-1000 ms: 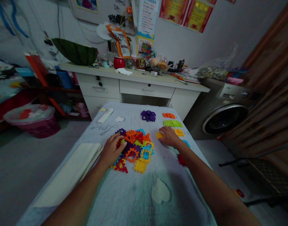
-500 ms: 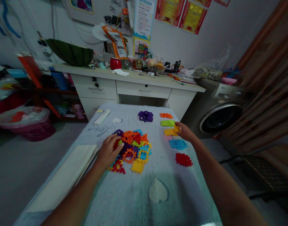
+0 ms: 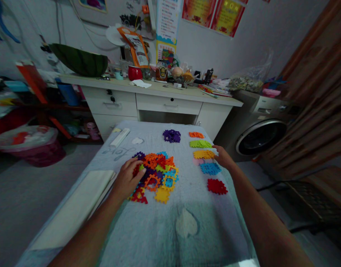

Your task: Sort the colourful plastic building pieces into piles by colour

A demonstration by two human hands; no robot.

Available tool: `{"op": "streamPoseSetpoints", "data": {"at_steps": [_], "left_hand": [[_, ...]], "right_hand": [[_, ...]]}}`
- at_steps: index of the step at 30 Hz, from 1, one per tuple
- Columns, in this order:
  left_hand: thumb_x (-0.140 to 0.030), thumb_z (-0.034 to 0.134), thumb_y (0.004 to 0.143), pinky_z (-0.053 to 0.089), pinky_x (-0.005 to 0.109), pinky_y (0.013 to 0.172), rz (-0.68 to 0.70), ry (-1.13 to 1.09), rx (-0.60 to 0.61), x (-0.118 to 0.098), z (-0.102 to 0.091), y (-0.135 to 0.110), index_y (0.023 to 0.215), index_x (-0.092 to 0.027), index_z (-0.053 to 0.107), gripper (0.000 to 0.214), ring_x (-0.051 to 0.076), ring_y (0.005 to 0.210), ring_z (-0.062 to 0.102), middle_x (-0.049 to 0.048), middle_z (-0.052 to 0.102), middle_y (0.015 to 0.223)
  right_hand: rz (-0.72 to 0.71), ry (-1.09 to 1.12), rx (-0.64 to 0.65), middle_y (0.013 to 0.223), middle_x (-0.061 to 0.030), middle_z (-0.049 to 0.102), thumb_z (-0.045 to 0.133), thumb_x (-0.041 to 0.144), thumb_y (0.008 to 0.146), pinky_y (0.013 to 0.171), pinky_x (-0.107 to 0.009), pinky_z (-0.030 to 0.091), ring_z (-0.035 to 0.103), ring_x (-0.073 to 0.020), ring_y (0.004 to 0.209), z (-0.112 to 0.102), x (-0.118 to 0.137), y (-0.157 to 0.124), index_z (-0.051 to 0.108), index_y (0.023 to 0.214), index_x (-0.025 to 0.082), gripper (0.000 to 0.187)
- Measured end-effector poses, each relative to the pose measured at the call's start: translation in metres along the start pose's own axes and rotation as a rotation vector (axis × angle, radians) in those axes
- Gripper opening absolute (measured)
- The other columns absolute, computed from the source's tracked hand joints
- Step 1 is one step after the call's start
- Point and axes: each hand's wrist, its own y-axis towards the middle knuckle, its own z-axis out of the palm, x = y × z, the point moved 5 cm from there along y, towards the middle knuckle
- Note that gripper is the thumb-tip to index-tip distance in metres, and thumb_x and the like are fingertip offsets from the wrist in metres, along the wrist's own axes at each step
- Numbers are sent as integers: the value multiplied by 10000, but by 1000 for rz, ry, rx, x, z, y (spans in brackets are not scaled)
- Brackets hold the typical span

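My left hand (image 3: 129, 177) rests on the left side of a mixed heap of toothed plastic building pieces (image 3: 153, 176). Its thumb stands apart from the fingers, beside red and green pieces. At the right edge of the cloth, my right hand (image 3: 223, 157) is at the end of a row of yellow pieces (image 3: 203, 154), index finger stretched out and the other fingers partly hidden. Nothing shows in its grip. Near it lie groups of green pieces (image 3: 200, 144), orange pieces (image 3: 196, 135), blue pieces (image 3: 210, 168) and red pieces (image 3: 217, 186). Purple pieces (image 3: 171, 135) are grouped farther back.
A pale cloth (image 3: 159, 237) covers the table. On its left lie a white folded item (image 3: 72, 207) and a white bar-shaped object (image 3: 120, 138). Behind stands a cluttered desk (image 3: 170, 105), with a washing machine (image 3: 256, 129) to the right and a pink bin (image 3: 31, 152) to the left.
A yellow piece that my right hand held now lies with the yellow row, and that hand has drawn slightly to the right. My left hand stays at the heap.
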Motion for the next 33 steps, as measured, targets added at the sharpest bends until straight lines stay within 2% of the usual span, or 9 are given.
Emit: {"op": "streamPoseSetpoints", "data": {"at_steps": [2, 5, 10, 13, 18, 22, 26, 30, 33], "left_hand": [[-493, 498, 875, 392, 466, 1082, 0, 5, 0, 0, 0, 0, 1096, -213, 628, 380, 268, 1213, 514, 101, 545, 1266], [-495, 508, 864, 392, 472, 1081, 1, 22, -9, -2, 1, 0, 1085, -219, 639, 377, 276, 1223, 507, 100, 547, 1263], [-472, 545, 840, 397, 487, 1073, -6, 72, 15, -4, 3, 1, 1089, -222, 650, 368, 289, 1224, 504, 100, 544, 1275], [-455, 546, 839, 394, 493, 1074, -8, 84, 23, -5, 3, 1, 1091, -208, 651, 368, 293, 1223, 502, 111, 544, 1273], [-443, 551, 838, 408, 495, 1057, -7, 59, 35, -8, 1, 1, 1088, -218, 651, 351, 289, 1201, 517, 105, 556, 1256], [-440, 560, 834, 408, 480, 1057, -1, 43, 43, -11, 1, 0, 1081, -227, 654, 340, 278, 1203, 515, 88, 556, 1262], [-449, 558, 838, 406, 481, 1057, 6, 14, 51, -13, 2, 0, 1065, -230, 660, 332, 279, 1199, 517, 86, 561, 1253], [-458, 543, 850, 398, 480, 1064, -2, 3, 48, -11, 2, 0, 1070, -226, 655, 339, 274, 1206, 509, 89, 557, 1252], [-458, 528, 862, 393, 483, 1072, 0, -3, 24, -9, 1, 1, 1072, -220, 655, 342, 273, 1213, 506, 92, 555, 1251]], "right_hand": [[-64, 8, -49, 1297, -141, 551, 547, 46, 721, 1092, -430, 388, 520, -250, 1245, -3, 20, -4, 579, 1237, 168, 531], [-210, 67, -50, 1283, -118, 557, 545, 81, 753, 1097, -464, 370, 497, -255, 1257, 7, 71, -19, 584, 1211, 200, 475], [-469, 175, 178, 1255, -103, 586, 596, 147, 796, 1062, -433, 390, 524, -225, 1194, 54, 169, -57, 583, 1190, 203, 398], [-517, 192, 204, 1310, -125, 556, 592, 175, 831, 1080, -421, 359, 478, -232, 1245, 78, 197, -72, 549, 1256, 173, 427], [-454, 207, 164, 1336, -153, 541, 567, 179, 858, 1100, -419, 320, 451, -242, 1271, 97, 197, -73, 530, 1287, 130, 433], [-414, 206, 165, 1201, -122, 598, 560, 151, 852, 1026, -388, 378, 521, -221, 1135, 100, 194, -72, 575, 1232, 158, 381], [-352, 200, 139, 1102, -87, 576, 611, 182, 840, 965, -357, 409, 529, -206, 1038, 102, 191, -69, 619, 1185, 206, 346], [-365, 249, 92, 1139, -84, 569, 674, 189, 807, 976, -352, 396, 516, -210, 1083, 105, 188, -66, 653, 1079, 206, 273], [-401, 269, 104, 1073, -71, 623, 672, 201, 818, 953, -360, 396, 540, -209, 1039, 108, 187, -65, 639, 1037, 198, 222]]}}
